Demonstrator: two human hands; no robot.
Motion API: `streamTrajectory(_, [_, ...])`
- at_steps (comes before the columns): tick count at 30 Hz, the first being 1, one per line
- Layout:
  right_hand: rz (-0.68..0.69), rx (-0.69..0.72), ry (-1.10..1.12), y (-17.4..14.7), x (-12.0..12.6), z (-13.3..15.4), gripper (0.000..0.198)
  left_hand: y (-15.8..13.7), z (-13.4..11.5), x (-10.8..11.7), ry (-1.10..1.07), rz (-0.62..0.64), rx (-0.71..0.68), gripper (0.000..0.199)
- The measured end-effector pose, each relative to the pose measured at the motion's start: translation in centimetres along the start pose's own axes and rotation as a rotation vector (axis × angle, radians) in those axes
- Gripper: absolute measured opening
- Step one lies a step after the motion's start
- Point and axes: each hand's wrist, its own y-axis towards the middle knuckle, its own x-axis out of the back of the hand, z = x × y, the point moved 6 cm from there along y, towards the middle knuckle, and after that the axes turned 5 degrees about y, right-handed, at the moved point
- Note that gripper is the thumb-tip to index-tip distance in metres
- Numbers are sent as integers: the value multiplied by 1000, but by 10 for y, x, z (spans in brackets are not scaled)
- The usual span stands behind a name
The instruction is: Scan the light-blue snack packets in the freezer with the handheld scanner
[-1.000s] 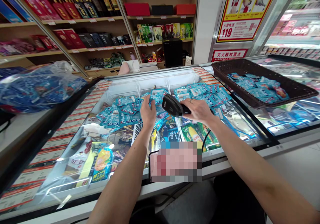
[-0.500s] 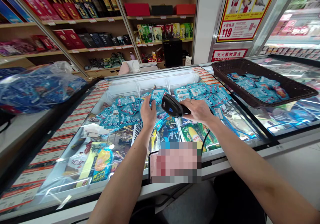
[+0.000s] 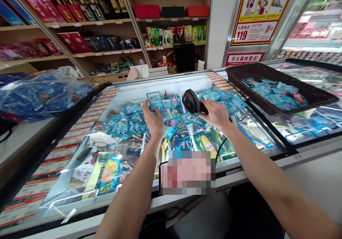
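Note:
My left hand (image 3: pixel 154 120) is closed on a small blue packet (image 3: pixel 155 100), held raised with a pale barcode label towards me. My right hand (image 3: pixel 217 115) grips the handle of a black barcode scanner (image 3: pixel 191 101), whose head points left, apart from the packet. Under and around both hands many blue packets (image 3: pixel 130 119) lie in loose heaps on the glass top of a chest freezer (image 3: pixel 66 167). A black cable (image 3: pixel 220 147) hangs below my right hand.
A brown woven basket (image 3: pixel 235 76) with blue packets stands on the right. On the left lies a clear plastic bag (image 3: pixel 45 93) full of blue packets. A phone (image 3: pixel 163 178), partly blurred out, rests at the freezer's front edge. Shelves (image 3: pixel 93 21) of goods stand behind.
My left hand has shifted left and now lifts a blue packet upright. The scanner in my right hand has moved up and to the right, away from my left hand.

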Motion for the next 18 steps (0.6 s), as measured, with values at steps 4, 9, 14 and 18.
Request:
streamTrajectory(4, [-21,-36,-26,0,2,-4,34,-1,-10,6,292,-129,-131,59])
streamTrajectory(9, [-20,-29,-36,1,-2,-5,34,-7,-26,2,595,-90,-190,46])
streamTrajectory(14, [-11,-35,-46,1,-3,-6,35,-19,-33,-28,723,298,-418,24])
streamTrajectory(18, [16,-61,-64,0,-4,-6,36,-22,-27,-35,790,342,-490,28])
